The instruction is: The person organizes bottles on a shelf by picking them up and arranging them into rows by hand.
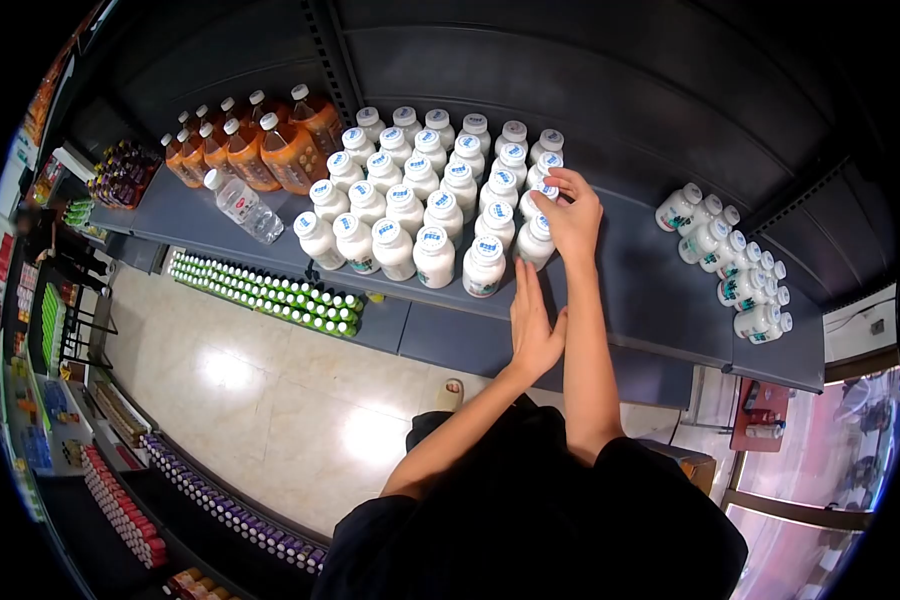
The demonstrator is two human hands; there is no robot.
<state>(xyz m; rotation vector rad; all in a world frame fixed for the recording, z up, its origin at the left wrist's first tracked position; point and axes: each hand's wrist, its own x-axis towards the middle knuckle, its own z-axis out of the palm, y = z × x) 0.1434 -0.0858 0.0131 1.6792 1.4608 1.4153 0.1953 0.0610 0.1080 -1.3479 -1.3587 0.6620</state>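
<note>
- Left hand (537,335) flat, fingertips at the front white bottle (537,243) of the block's right column.
- Right hand (574,220) curved at a cap (543,188) farther back; gripping or not, I can't tell.
- Other white bottles (404,209), upright on the grey shelf (660,290).

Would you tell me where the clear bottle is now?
In the head view, the clear bottle is on the shelf, left of the white bottles and in front of the orange bottles.
</note>
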